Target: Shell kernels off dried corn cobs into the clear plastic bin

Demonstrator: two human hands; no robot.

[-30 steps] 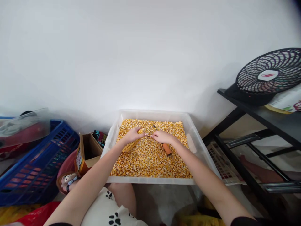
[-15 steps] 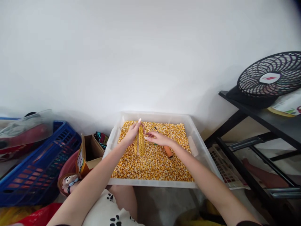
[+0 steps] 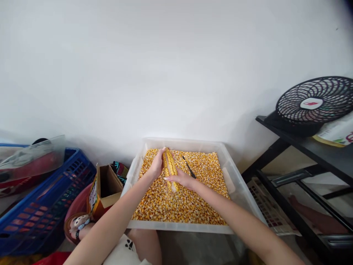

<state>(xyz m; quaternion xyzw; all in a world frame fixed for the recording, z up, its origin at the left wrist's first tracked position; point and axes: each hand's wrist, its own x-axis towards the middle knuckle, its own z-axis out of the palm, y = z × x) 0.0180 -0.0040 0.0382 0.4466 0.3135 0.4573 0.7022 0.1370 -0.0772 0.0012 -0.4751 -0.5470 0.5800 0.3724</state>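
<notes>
A yellow corn cob (image 3: 170,163), with rows of kernels and a bare pale strip along it, is tilted over the tub. My left hand (image 3: 157,164) is closed around its upper left side. Lower down, my right hand (image 3: 181,179) grips the near right part, thumb across the kernels. Beneath both hands a translucent plastic tub (image 3: 182,226) holds a thick layer of loose corn kernels (image 3: 176,209). A thin dark tool shaft (image 3: 189,167) lies on the kernels beyond my right hand; its near end is hidden by my right hand and wrist.
To the left are an open cardboard box (image 3: 111,200), a pink basin (image 3: 79,202) and a blue plastic crate (image 3: 52,198). At right, a black fan (image 3: 311,103) stands on a black stand (image 3: 292,141), with a pale basket (image 3: 268,206) below. A white wall (image 3: 176,73) rises behind the tub.
My right hand has moved onto the cob and closed on its near part. The cob has turned slightly. The tool's orange handle is now covered. The whole view has shifted, with things lower in frame.
</notes>
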